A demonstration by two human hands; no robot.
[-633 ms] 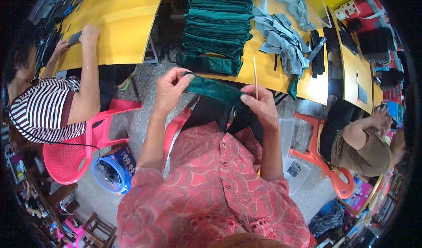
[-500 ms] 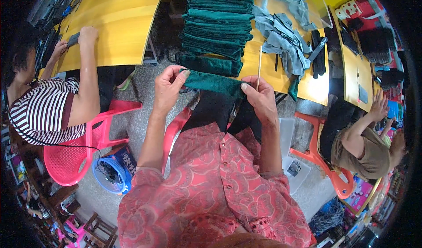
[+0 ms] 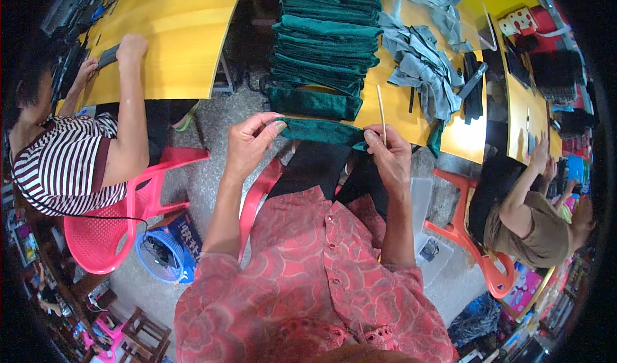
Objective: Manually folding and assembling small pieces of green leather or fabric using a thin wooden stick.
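Note:
A dark green velvet strip point(image 3: 321, 132) is stretched between my two hands, just off the near edge of the yellow table. My left hand point(image 3: 247, 145) pinches its left end between thumb and fingers. The right end is pinched by my right hand point(image 3: 391, 156), which also has a thin pale stick point(image 3: 381, 109) standing up between its fingers. Beyond the strip lies a tall row of folded green velvet pieces point(image 3: 326, 45). One more folded velvet piece point(image 3: 315, 103) rests at the near end of that row.
Right of the row lie crumpled grey-blue fabric strips point(image 3: 421, 64) and black strips point(image 3: 472, 90). A co-worker in a striped shirt point(image 3: 67, 160) handles a dark piece at the left table point(image 3: 167, 41). Another person point(image 3: 533, 231) sits at right. A blue basket point(image 3: 157, 257) stands on the floor.
The velvet strip and both hands sit slightly lower in the view, and the strip now looks narrower, tilted more edge-on. The whole scene has shifted a little. The person at right moved an arm.

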